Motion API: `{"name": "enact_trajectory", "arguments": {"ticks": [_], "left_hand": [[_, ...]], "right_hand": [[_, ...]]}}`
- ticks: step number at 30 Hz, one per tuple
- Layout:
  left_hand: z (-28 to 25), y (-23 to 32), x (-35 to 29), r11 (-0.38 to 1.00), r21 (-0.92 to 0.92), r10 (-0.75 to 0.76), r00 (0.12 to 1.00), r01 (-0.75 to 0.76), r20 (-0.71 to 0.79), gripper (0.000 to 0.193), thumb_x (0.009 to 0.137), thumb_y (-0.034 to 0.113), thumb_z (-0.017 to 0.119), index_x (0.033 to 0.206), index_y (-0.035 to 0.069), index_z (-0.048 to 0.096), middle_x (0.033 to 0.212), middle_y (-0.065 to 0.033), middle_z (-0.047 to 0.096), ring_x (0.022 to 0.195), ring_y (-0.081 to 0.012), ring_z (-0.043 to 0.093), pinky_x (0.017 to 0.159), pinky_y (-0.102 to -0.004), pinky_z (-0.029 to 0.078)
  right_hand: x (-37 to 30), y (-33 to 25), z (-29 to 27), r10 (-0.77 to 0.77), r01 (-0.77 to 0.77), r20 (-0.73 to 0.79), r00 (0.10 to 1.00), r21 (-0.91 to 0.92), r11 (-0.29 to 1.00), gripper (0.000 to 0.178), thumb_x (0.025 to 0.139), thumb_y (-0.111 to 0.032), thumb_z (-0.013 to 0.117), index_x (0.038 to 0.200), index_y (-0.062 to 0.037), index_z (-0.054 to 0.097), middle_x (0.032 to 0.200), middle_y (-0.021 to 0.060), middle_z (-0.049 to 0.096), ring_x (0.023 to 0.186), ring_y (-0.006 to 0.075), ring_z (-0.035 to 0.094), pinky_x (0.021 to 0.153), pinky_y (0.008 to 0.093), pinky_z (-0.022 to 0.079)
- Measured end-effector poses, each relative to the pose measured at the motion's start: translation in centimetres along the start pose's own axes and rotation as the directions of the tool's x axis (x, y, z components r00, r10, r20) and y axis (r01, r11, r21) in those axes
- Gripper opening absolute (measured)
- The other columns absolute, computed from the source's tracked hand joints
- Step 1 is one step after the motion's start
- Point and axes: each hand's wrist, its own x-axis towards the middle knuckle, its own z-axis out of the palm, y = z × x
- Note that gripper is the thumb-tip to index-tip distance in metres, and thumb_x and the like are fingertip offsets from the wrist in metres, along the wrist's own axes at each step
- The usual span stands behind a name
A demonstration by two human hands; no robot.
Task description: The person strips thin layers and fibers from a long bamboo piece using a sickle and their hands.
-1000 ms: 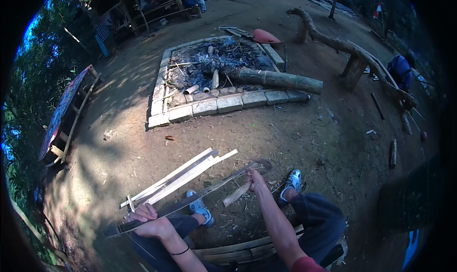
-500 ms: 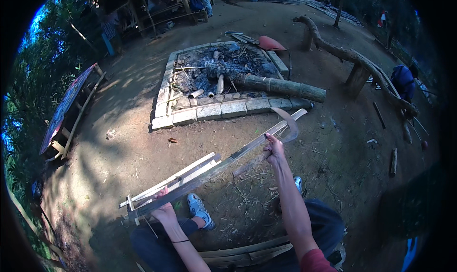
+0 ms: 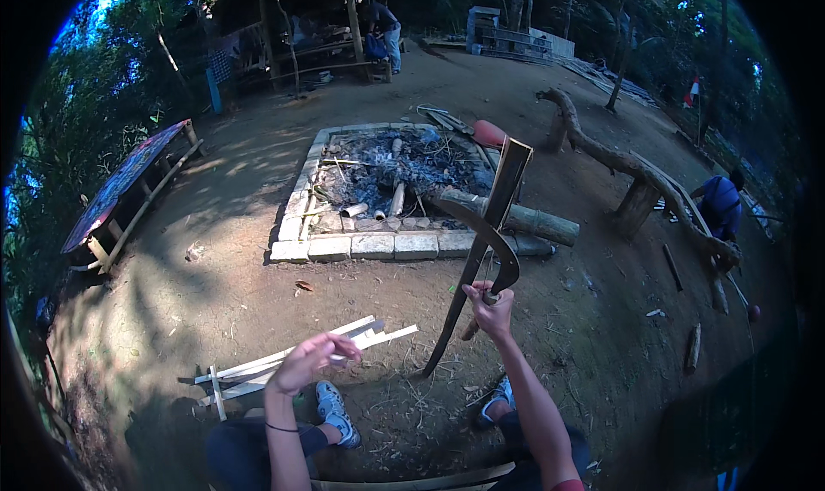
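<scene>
My right hand (image 3: 491,309) grips the wooden handle of a curved sickle-like blade (image 3: 498,248). The blade arcs up and left and crosses a long bamboo slat (image 3: 503,190). This slat stands nearly upright, its lower end on the dirt in front of my feet. My left hand (image 3: 308,362) hovers empty with loosely bent fingers, apart from the slat. Below and beside it, several pale split bamboo slats (image 3: 284,366) lie on the ground. My shoes (image 3: 333,412) show under the hands.
A brick-edged fire pit (image 3: 378,247) full of ash lies ahead, with a log (image 3: 537,224) along its right side. A low bench (image 3: 120,199) stands at left, a crooked branch rail (image 3: 640,177) at right. A person in blue (image 3: 720,205) crouches far right.
The long slat has swung from low across my knees to nearly upright. My left hand has let go of its end. My right hand has risen with the blade.
</scene>
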Motion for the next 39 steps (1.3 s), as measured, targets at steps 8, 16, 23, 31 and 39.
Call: {"name": "enact_trajectory", "arguments": {"ticks": [8, 16, 23, 31, 39], "left_hand": [[4.6, 16.6, 9.7, 0.824, 0.348, 0.518, 0.843, -0.448, -0.142, 0.054, 0.094, 0.029, 0.061, 0.136, -0.001, 0.045, 0.127, -0.0135, 0.056, 0.121, -0.0185, 0.051, 0.107, -0.0328, 0.036], [8.4, 20.4, 13.2, 0.749, 0.434, 0.558, 0.83, -0.5, -0.006, 0.019, 0.089, 0.007, 0.066, 0.107, 0.002, 0.07, 0.099, -0.0083, 0.071, 0.092, -0.0121, 0.066, 0.086, -0.0273, 0.053], [7.9, 21.3, 14.6, 0.71, 0.551, 0.576, 0.811, -0.438, -0.098, 0.014, 0.085, -0.006, 0.063, 0.095, -0.002, 0.072, 0.09, -0.0119, 0.073, 0.086, -0.015, 0.069, 0.082, -0.0275, 0.056], [7.7, 20.7, 15.0, 0.681, 0.571, 0.663, 0.717, -0.458, -0.216, 0.027, 0.079, -0.017, 0.051, 0.089, -0.005, 0.072, 0.085, -0.0129, 0.073, 0.081, -0.0154, 0.07, 0.079, -0.0278, 0.057], [12.0, 19.5, 13.0, 0.667, 0.529, 0.684, 0.714, -0.525, -0.154, 0.025, 0.08, -0.016, 0.052, 0.088, -0.004, 0.072, 0.085, -0.011, 0.072, 0.081, -0.0137, 0.069, 0.078, -0.0261, 0.057]], "right_hand": [[-3.6, -2.0, 2.4, -0.118, 0.092, 0.235, 0.965, 0.12, 0.988, 0.014, 0.083, -0.007, 0.074, 0.076, 0.002, 0.066, 0.051, -0.0026, 0.054, 0.044, 0.003, 0.052, 0.04, 0.0231, 0.038], [-4.3, -3.8, 2.5, 0.025, -0.056, 0.347, 0.938, 0.078, 0.995, 0.022, 0.084, -0.007, 0.074, 0.101, 0.0032, 0.064, 0.051, -0.0046, 0.05, 0.04, 0.0042, 0.049, 0.037, 0.0233, 0.035], [-9.0, -8.1, -0.4, 0.101, -0.185, 0.306, 0.947, 0.261, 0.947, 0.05, 0.092, -0.011, 0.063, 0.139, -0.0081, 0.045, 0.058, -0.0078, 0.044, 0.047, 0.003, 0.042, 0.043, 0.0218, 0.031], [-12.8, -16.4, -5.1, 0.132, -0.147, 0.065, 0.989, 0.473, 0.869, 0.044, 0.104, -0.037, 0.037, 0.114, 0.0003, 0.057, 0.049, -0.0034, 0.034, 0.038, 0.006, 0.033, 0.036, 0.0242, 0.029], [-7.2, -26.8, -1.2, -0.056, 0.132, -0.205, 0.977, 0.373, 0.918, 0.038, 0.105, -0.028, 0.041, 0.085, 0.0004, 0.056, 0.05, -0.0049, 0.038, 0.042, 0.0015, 0.036, 0.04, 0.0227, 0.026]]}}
